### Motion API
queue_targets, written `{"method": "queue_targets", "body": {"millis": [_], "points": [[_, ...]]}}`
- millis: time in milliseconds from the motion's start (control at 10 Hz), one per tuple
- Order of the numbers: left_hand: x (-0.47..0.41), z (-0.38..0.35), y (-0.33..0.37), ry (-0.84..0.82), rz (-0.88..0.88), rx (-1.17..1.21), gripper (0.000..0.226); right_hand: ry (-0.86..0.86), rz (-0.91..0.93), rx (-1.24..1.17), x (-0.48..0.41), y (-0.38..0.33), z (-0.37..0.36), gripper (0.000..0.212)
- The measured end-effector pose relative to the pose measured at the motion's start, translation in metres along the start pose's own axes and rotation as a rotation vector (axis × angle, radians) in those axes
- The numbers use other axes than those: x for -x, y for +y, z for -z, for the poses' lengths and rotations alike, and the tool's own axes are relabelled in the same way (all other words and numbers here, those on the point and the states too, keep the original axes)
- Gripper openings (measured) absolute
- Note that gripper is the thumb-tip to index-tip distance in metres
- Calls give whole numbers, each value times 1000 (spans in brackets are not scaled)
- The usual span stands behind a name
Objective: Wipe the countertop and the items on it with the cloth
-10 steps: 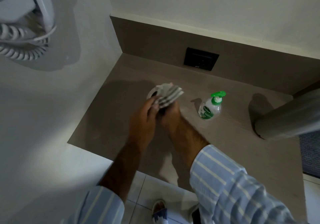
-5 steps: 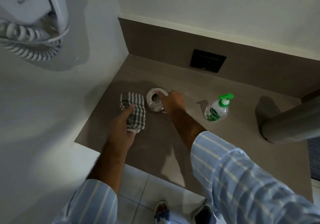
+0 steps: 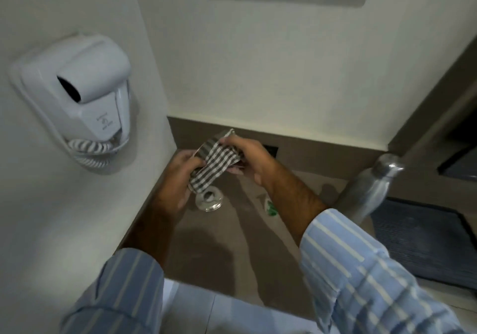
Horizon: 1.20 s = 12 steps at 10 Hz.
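1. Left hand (image 3: 178, 178) is raised above the countertop (image 3: 227, 251), fingers curled around the lower end of the checked cloth (image 3: 215, 162); grip closed on the fabric.
2. Right hand (image 3: 247, 156) is at the 3 o'clock side of the cloth, fingers pinching its upper end. Something small may sit under that palm; blurred, cannot tell.
3. The cloth is stretched between the two hands, slanting from 7 o'clock up to 1 o'clock, clear of the counter surface.
4. Round metal dish (image 3: 209, 200) sits on the countertop just below the cloth's lower end, at 6 o'clock from it. Cannot tell if the cloth touches it.
5. Soap bottle (image 3: 269, 206), green label, is mostly hidden behind the right forearm, at 3 o'clock from the dish.
6. Steel flask (image 3: 371, 184) stands tilted in the wide-angle view at the counter's 3 o'clock edge.
7. Wall-mounted hair dryer (image 3: 77, 93) with coiled cord is on the wall at 9 o'clock.
8. Both sleeves are blue striped.
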<state>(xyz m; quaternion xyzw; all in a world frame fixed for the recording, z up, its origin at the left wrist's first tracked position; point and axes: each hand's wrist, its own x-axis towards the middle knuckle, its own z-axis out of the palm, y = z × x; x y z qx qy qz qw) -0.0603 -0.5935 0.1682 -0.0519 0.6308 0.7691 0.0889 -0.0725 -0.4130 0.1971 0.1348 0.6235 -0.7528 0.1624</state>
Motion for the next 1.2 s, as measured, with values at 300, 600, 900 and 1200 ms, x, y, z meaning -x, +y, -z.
{"method": "queue_targets", "body": {"millis": [300, 600, 900, 1200], "points": [[29, -251, 97, -227, -230, -54, 17, 591, 284, 78, 182, -148, 196, 3], [77, -478, -18, -436, -216, -349, 25, 794, -71, 233, 297, -79, 436, 17], [19, -549, -276, -459, 509, -571, 28, 761, -393, 447, 191, 129, 609, 25], [-34, -553, -382, -357, 451, -818, 19, 726, -339, 550, 88, 220, 642, 37]]}}
